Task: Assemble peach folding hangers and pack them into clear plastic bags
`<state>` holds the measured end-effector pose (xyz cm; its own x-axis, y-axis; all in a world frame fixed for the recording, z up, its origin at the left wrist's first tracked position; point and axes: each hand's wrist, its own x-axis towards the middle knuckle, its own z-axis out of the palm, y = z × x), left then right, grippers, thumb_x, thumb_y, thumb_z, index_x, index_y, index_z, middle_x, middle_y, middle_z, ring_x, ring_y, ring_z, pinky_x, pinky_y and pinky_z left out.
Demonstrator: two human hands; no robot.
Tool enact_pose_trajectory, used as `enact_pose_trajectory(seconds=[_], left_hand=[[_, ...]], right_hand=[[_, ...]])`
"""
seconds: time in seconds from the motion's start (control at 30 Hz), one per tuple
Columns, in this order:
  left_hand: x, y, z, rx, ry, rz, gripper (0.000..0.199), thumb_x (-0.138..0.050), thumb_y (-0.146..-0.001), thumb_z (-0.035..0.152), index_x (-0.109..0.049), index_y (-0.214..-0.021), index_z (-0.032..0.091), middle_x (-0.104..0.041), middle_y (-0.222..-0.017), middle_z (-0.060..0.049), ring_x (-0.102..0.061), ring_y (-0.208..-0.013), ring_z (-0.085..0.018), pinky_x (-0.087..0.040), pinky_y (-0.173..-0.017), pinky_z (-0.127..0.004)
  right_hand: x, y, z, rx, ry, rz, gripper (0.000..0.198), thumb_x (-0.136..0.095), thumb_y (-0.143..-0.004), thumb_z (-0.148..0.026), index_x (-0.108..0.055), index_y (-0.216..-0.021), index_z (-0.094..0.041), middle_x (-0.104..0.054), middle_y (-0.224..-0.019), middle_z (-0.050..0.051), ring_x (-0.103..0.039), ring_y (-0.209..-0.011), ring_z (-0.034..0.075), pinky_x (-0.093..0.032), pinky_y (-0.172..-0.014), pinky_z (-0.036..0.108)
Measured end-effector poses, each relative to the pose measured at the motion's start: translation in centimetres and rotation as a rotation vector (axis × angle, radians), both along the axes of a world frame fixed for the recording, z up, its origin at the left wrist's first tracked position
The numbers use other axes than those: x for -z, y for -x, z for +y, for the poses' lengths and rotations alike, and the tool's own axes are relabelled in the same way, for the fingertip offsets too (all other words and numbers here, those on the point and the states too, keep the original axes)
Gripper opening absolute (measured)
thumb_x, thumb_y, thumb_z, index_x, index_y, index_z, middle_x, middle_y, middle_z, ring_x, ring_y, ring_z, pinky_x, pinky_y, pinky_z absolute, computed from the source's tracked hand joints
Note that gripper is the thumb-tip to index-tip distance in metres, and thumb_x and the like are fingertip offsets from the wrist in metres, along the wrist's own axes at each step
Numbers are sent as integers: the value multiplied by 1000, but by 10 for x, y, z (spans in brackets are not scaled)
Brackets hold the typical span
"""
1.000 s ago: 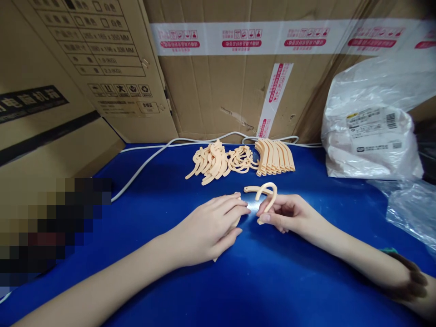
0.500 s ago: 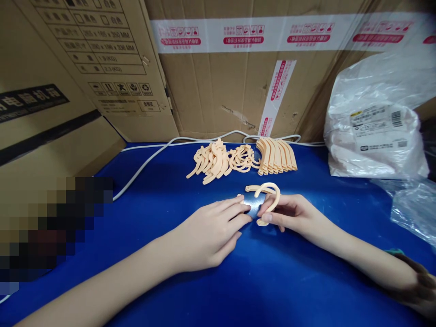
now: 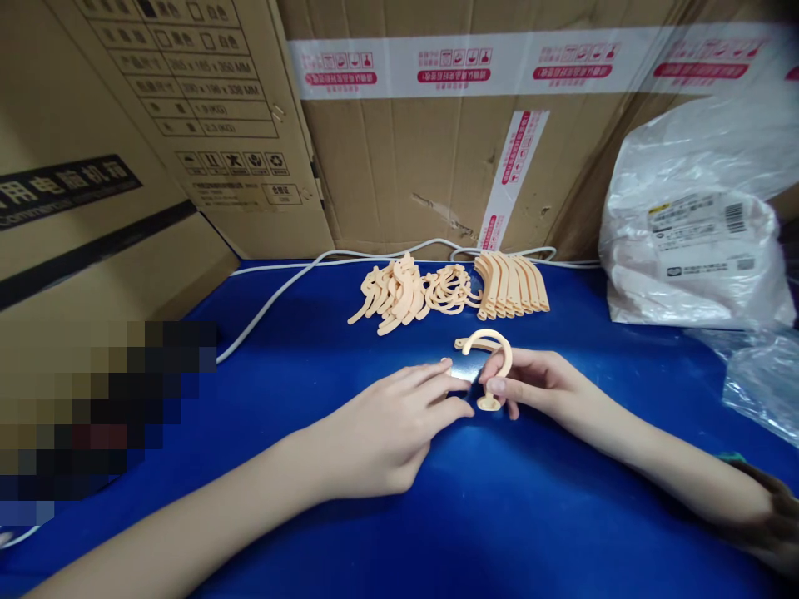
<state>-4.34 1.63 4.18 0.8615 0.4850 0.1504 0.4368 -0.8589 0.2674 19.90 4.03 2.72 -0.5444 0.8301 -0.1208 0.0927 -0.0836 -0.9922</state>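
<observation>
My right hand (image 3: pixel 524 381) pinches a beige plastic hanger hook (image 3: pixel 504 349) near its base, between thumb and fingers. The hook stands upright, its curve opening to the left and its small flat foot pointing down. Behind the hook, a beige curved hanger arm (image 3: pixel 473 343) runs toward my right fingers; whether they hold it too is hidden. My left hand (image 3: pixel 405 420) is palm down to the left, its fingertips over a small beige hanger piece (image 3: pixel 445 363). Only bits of that piece show around the index finger, and the thumb is hidden beneath.
On the blue table (image 3: pixel 499 516) lie a heap of hanger arms (image 3: pixel 399 293), a pile of hooks (image 3: pixel 448 289) and a row of curved arms (image 3: pixel 512 284). A white cable (image 3: pixel 268 309) runs behind. Cardboard boxes (image 3: pixel 399 166) wall the back and left; a plastic bag (image 3: pixel 692 241) stands right.
My right hand has turned the hook more upright, with its foot now facing down. My left ring and middle fingers have spread a little toward it. The view has shifted slightly.
</observation>
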Motion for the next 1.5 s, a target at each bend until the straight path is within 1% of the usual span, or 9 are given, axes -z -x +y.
enact_pose_trajectory(seconds=[0.2,0.3,0.37,0.47,0.63,0.8,0.97,1.3,1.5], left_hand=[[-3,-2,1,-67,-5,-20,24,-45,-86,5,-59,-103,15,-60,-109,-7,-54,-96,-21,-44,-87,-36],[-1,-4,1,-181,-85,-15,12,-51,-94,22,-57,-102,15,-60,-103,-7,-53,-88,-23,-43,-75,-37],[1,-5,3,-264,-115,-18,22,-60,-93,34,-55,-102,15,-60,-100,-7,-52,-83,-23,-41,-71,-36],[3,-4,5,-338,-119,-13,34,-67,-87,45,-54,-98,15,-59,-95,-6,-52,-81,-23,-41,-69,-35],[5,-4,6,-351,-112,69,37,-61,-90,53,-53,-88,16,-58,-89,-5,-51,-77,-22,-38,-67,-35],[6,-4,4,-317,-96,90,25,-54,-96,39,-52,-83,18,-57,-83,-2,-49,-72,-20,-36,-65,-33],[5,-5,4,-402,-62,72,16,-53,-94,27,-48,-81,19,-56,-78,0,-48,-68,-17,-34,-64,-31],[5,-6,8,-424,-100,38,24,-36,-105,30,-48,-87,19,-61,-81,0,-50,-66,-17,-35,-66,-31],[8,-6,9,-417,-96,11,25,-36,-105,30,-50,-88,17,-63,-84,-2,-52,-72,-18,-36,-69,-32]], right_hand=[[3,0,1,9,54,41,30,-79,-79,-33,-58,-93,-17,-66,-77,-2,-61,-65,7,-49,-56,17],[5,-2,1,-7,49,45,33,-78,-81,-33,-56,-100,-17,-69,-79,-1,-62,-65,7,-50,-58,18],[5,-3,2,-7,46,49,34,-75,-83,-33,-56,-106,-17,-71,-82,1,-63,-67,8,-50,-59,19],[5,-3,2,-3,49,36,36,-72,-87,-32,-55,-115,-17,-72,-85,2,-65,-69,9,-51,-60,20],[4,-2,1,-1,31,35,35,-68,-89,-32,-55,-119,-18,-74,-86,3,-66,-70,10,-50,-61,21],[5,-4,1,-15,24,49,41,-66,-91,-32,-53,-127,-16,-74,-90,5,-66,-71,11,-51,-62,22],[5,-4,3,-24,42,59,46,-68,-90,-33,-52,-130,-16,-74,-91,5,-65,-71,10,-51,-63,22],[3,-2,3,25,50,73,45,-70,-87,-33,-53,-126,-19,-71,-89,4,-65,-69,11,-52,-60,23],[2,-2,3,51,55,60,46,-71,-86,-31,-54,-128,-20,-70,-88,3,-63,-68,11,-53,-60,23]])
